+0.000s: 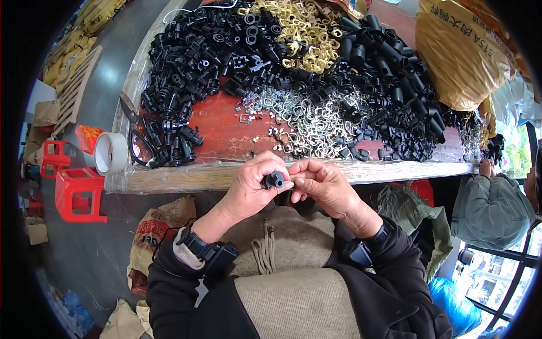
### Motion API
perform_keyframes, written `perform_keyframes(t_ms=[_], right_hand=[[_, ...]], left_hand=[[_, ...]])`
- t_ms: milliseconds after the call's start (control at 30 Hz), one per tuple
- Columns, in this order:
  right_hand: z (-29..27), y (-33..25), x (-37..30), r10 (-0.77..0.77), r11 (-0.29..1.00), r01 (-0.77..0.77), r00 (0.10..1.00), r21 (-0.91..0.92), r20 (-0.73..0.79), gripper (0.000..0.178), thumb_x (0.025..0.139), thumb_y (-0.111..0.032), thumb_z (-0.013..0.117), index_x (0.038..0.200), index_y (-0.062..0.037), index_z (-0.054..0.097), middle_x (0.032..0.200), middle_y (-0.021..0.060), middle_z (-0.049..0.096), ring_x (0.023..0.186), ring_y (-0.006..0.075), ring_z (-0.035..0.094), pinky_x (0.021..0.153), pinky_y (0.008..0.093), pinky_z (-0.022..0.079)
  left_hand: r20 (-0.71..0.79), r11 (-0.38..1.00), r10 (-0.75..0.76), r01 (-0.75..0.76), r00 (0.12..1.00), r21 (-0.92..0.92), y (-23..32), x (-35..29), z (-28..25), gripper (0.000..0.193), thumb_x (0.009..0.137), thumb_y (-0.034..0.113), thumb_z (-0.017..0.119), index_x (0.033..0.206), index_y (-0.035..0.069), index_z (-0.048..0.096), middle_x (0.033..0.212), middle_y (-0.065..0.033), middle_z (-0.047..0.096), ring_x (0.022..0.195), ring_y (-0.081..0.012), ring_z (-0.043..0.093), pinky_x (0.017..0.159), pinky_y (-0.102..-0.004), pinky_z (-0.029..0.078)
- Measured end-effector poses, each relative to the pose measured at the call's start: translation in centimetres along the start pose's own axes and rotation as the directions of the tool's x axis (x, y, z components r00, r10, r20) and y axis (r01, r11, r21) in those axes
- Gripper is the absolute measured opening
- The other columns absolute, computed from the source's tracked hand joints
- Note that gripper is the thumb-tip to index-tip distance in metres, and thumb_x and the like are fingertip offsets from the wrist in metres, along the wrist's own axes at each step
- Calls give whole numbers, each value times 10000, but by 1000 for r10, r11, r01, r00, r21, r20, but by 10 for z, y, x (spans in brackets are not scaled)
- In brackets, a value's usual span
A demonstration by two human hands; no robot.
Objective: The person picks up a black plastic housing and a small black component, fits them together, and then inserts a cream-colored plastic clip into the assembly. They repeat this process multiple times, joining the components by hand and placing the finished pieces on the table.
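Observation:
My left hand (253,186) grips a small black plastic tube part (274,180) just in front of the table's near edge. My right hand (322,183) meets it from the right, with thumb and fingers pinched at the part's end; whether something small sits between those fingers is hidden. Both hands hover above my lap. On the red table (223,130) lie heaps of black plastic parts (192,56), a spread of silver metal clips (307,121) and a pile of gold metal clips (302,31).
A roll of clear tape (111,152) and scissors (131,113) sit at the table's left end. Red plastic stools (76,192) stand on the floor at left. A yellow sack (460,51) rests at the right; another person's sleeve (491,206) is beside it.

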State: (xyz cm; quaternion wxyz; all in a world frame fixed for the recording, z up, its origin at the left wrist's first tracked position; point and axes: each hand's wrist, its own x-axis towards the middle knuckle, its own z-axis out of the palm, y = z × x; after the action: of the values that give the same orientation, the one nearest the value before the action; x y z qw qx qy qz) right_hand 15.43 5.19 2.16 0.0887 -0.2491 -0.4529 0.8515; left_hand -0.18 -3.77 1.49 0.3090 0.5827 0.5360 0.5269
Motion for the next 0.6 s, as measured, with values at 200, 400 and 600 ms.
perform_keyframes(t_ms=[200, 400, 600], right_hand=[[5, -1, -6, 11, 1000, -13, 999, -26, -51, 171, 816, -61, 509, 977, -3, 499, 804, 45, 575, 639, 102, 568, 583, 199, 448], [2, 2, -5, -96, 960, 86, 995, -265, -25, 144, 828, -98, 505, 936, -2, 517, 794, 34, 570, 645, 78, 538, 589, 188, 434], [5, 3, -7, -145, 930, 141, 989, -339, 14, 132, 836, -122, 503, 877, 1, 528, 777, 23, 556, 655, 59, 502, 589, 181, 418]], left_hand=[[26, 993, -48, 50, 999, -104, -3, 0, 2, 95, 728, 79, 619, 746, 43, 533, 751, -37, 497, 701, -132, 484, 639, -248, 387], [30, 961, -115, 119, 993, -249, -2, 0, 2, 103, 748, 97, 606, 751, 36, 523, 750, -33, 497, 698, -121, 476, 640, -248, 383], [42, 972, -98, 105, 994, -210, -3, 0, 2, 108, 759, 105, 596, 749, 30, 518, 740, -30, 498, 696, -112, 470, 631, -245, 378]])
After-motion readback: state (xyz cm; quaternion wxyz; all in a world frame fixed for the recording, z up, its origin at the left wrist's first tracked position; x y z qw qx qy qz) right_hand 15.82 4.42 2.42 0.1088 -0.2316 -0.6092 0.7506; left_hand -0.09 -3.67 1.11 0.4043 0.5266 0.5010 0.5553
